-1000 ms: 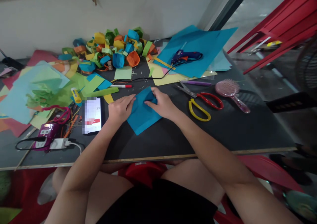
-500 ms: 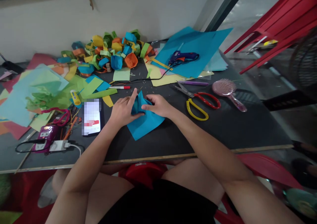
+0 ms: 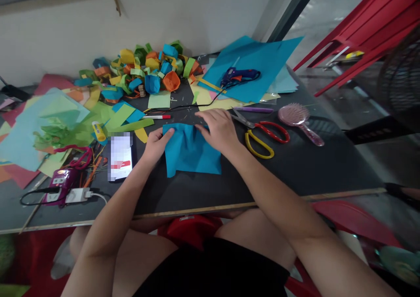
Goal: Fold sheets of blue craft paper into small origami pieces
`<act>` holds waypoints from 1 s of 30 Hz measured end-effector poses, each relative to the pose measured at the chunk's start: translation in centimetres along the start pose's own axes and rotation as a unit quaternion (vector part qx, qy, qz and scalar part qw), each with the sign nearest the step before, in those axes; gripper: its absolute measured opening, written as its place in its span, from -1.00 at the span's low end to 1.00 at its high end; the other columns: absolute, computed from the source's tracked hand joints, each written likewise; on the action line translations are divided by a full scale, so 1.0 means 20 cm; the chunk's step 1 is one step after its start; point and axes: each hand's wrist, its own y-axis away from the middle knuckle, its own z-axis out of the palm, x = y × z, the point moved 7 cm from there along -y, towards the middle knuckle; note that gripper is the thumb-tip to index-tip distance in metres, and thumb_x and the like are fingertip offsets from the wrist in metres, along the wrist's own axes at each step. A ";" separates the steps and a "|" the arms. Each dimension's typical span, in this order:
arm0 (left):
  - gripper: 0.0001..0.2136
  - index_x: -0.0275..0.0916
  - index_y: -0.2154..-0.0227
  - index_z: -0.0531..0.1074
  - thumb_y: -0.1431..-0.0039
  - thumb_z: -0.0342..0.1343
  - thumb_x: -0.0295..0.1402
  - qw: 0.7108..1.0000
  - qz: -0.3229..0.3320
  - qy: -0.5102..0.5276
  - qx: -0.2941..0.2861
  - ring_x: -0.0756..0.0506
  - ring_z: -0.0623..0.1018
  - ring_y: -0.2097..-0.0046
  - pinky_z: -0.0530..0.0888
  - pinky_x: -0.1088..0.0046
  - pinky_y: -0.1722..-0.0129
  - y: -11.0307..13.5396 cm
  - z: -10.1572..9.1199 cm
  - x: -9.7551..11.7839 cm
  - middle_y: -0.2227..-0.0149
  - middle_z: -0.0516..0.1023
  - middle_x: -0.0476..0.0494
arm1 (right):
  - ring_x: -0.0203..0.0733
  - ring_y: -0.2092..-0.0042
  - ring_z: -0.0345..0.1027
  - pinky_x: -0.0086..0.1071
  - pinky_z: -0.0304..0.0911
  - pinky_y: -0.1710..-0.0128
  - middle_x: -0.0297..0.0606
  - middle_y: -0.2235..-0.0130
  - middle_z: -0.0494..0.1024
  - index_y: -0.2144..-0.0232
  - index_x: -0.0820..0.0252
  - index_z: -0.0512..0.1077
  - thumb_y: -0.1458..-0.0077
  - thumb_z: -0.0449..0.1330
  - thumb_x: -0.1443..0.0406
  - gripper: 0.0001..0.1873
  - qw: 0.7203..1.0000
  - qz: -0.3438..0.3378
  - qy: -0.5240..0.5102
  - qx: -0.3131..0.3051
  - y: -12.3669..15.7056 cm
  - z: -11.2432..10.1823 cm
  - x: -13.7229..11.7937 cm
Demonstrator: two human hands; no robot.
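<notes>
You had the blue paper sheet [image 3: 192, 150] lying almost flat on the bench [image 3: 295, 170], straight in front of you, with shallow creases running in from its far edge. Your left hand [image 3: 156, 143] was closed on the sheet's far left corner, thumb on top, which I judged to be an anchor so the paper could not swing. Your right hand [image 3: 219, 131] lay open and palm down on the sheet's far right corner, fingers stretched along the edge; it pressed rather than gripped, a hold suited to smoothing paper against a hard surface.

The scissors [image 3: 262, 135] lay just right of the sheet, handles toward you, likely parked within easy reach of that hand. The phone [image 3: 120, 156] sat just left of the sheet, screen up, where a glance could find it. A red marker [image 3: 157, 117] lay just beyond the sheet. Well beyond the sheet, the glue gun [image 3: 238, 75] and the heap of folded paper pieces [image 3: 147, 71] left the working patch free.
</notes>
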 end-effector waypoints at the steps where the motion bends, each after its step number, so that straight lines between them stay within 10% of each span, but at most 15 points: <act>1: -0.61 -0.25 0.51 0.43 -0.04 0.19 0.03 0.999 -0.021 0.025 -0.014 0.02 0.42 0.54 0.40 0.47 0.53 0.00 0.01 -0.01 0.56 0.48 -0.01 | 0.08 -0.02 0.36 -0.04 0.12 -0.08 -0.03 0.05 0.55 0.04 0.22 0.44 -0.24 0.06 0.25 -0.71 1.000 -0.005 -0.011 0.004 0.00 0.01 -0.03; 15: -0.63 -0.23 0.48 0.46 -0.10 0.16 0.02 0.995 -0.047 0.072 -0.052 -0.04 0.48 0.53 0.45 0.36 0.51 0.01 0.00 0.00 0.58 0.49 -0.06 | -0.21 0.42 0.30 -0.33 0.14 0.42 -0.25 0.45 0.50 0.49 0.17 0.47 -0.13 0.09 -0.13 -0.48 0.954 0.100 -0.270 -0.085 -0.01 -0.02 0.01; 25: -0.59 -0.19 0.69 0.17 -0.19 0.05 -0.13 0.944 0.127 -0.302 0.046 0.02 0.24 0.60 0.11 0.41 0.56 0.02 -0.01 0.11 0.69 0.17 0.02 | -0.02 0.17 0.41 -0.12 0.12 0.04 -0.16 0.27 0.60 0.36 0.14 0.49 -0.24 0.10 0.11 -0.72 0.997 -0.002 -0.072 -0.032 -0.02 0.02 0.02; 30: -0.54 -0.19 0.71 0.13 -0.15 0.09 -0.05 0.981 0.047 -0.187 0.017 0.04 0.19 0.61 0.12 0.44 0.58 0.00 -0.01 0.03 0.69 0.13 0.05 | 0.00 0.13 0.41 -0.09 0.13 0.01 -0.15 0.23 0.60 0.31 0.14 0.51 -0.22 0.12 0.13 -0.75 0.996 0.017 -0.077 -0.049 -0.03 0.03 0.02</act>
